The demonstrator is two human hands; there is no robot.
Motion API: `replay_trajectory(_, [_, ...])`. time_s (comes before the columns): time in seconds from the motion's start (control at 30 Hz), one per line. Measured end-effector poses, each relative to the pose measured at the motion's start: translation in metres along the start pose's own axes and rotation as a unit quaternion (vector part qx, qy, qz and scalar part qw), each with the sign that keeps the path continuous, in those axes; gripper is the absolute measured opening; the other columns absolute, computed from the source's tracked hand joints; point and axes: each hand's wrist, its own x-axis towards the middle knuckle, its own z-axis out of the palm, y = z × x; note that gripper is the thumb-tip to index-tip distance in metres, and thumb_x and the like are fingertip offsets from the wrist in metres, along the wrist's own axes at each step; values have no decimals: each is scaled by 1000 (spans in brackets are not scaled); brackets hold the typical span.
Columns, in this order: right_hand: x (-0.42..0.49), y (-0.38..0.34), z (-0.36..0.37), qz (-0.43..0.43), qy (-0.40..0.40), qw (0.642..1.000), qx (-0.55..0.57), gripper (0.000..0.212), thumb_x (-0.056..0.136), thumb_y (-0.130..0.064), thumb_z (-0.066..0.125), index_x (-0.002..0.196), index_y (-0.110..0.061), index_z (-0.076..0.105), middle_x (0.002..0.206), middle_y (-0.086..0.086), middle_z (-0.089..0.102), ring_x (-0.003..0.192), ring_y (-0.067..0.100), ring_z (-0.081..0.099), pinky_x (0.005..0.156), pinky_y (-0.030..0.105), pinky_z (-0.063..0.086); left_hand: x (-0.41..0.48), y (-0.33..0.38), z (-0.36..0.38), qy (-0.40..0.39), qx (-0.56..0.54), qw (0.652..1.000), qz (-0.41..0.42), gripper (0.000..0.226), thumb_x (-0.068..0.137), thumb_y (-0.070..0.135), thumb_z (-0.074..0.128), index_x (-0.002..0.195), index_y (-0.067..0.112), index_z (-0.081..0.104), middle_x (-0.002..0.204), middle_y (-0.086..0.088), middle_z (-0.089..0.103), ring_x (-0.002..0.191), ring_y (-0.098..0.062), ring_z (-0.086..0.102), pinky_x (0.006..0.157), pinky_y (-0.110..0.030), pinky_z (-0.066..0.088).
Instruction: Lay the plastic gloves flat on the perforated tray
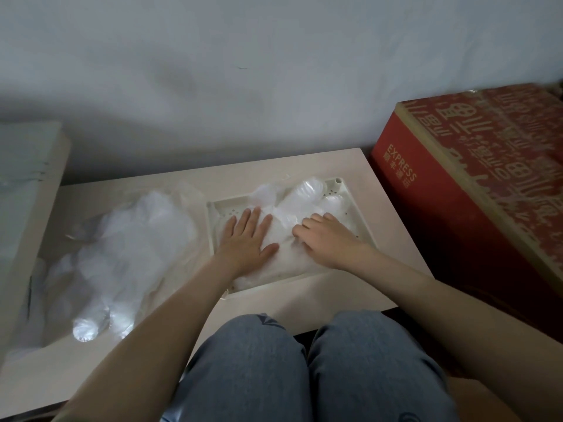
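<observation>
The left hand lies flat, its five fingers straight and spread, palm pressing the plastic gloves down. Just beside it the right hand rests on the same clear plastic with knuckles raised and fingers bent; whether it pinches the film or only presses it, I cannot tell. The gloves lie overlapped in the one perforated tray at the centre of the frame, too layered to count. The tray sits on a pale table. To the left of the tray, a loose pile of gloves spreads over the tabletop. One red box printed EXPRESS stands at the right edge. Two knees in blue jeans fill the bottom centre.
</observation>
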Motion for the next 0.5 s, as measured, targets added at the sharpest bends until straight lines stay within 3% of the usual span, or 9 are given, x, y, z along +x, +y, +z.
replay_trajectory(0.13, [-3, 14, -6, 87, -9, 995, -42, 19, 93, -15, 39, 102, -8, 54, 105, 10, 61, 100, 30, 51, 81, 36, 30, 0, -1, 2, 1, -6, 1000, 2, 69, 98, 58, 14, 152, 26, -13, 158, -4, -23, 146, -21, -21, 117, -41, -12])
replay_trajectory(0.3, [-2, 28, -15, 226, -29, 973, -41, 30, 95, -24, 40, 107, -5, 59, 114, 11, 61, 108, 28, 52, 87, 35, 37, 1, -1, 2, 2, -5, 1000, 4, 70, 98, 59, 15, 152, 25, -13, 158, -4, -23, 146, -22, -21, 117, -42, -11])
replay_trajectory(0.4, [2, 34, -17, 230, -22, 973, -22, 32, 89, -21, 47, 117, -7, 53, 125, 11, 52, 117, 29, 45, 91, 35, 36, 0, -1, 2, 4, -6, 1000, 4, 69, 98, 59, 14, 152, 26, -13, 158, -4, -23, 146, -21, -21, 117, -42, -11])
replay_trajectory(0.5, [13, 37, -15, 217, -11, 976, 23, 49, 85, -26, 56, 129, -10, 41, 132, 11, 43, 123, 30, 37, 94, 35, 34, -1, -1, 1, 5, -3, 1000, 3, 69, 98, 59, 14, 152, 26, -13, 158, -4, -23, 146, -22, -21, 117, -42, -11])
